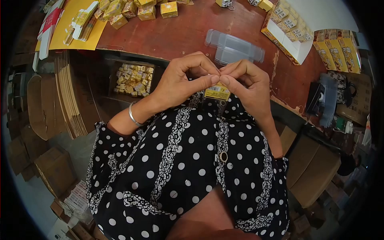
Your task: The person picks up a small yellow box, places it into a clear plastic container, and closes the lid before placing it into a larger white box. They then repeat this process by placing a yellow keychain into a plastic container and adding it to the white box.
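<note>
A small yellow box [217,91] with a barcode is held between my two hands, close to my body at the table's front edge. My left hand [187,76] pinches its top from the left, thumb and fingertips pressed together. From the right, my right hand [247,82] pinches the same top edge, its thumb beside the left thumb. The fingertips hide the upper part of the box. Just beyond my hands, clear plastic trays [235,47] lie on the red-brown table [160,40].
Several yellow boxes [146,13] are piled at the back left, beside flattened cartons [83,20]. An open display box [286,42] and upright yellow packs [337,50] stand at right. Below the table's left edge, a carton holds small yellow-white pieces [134,80].
</note>
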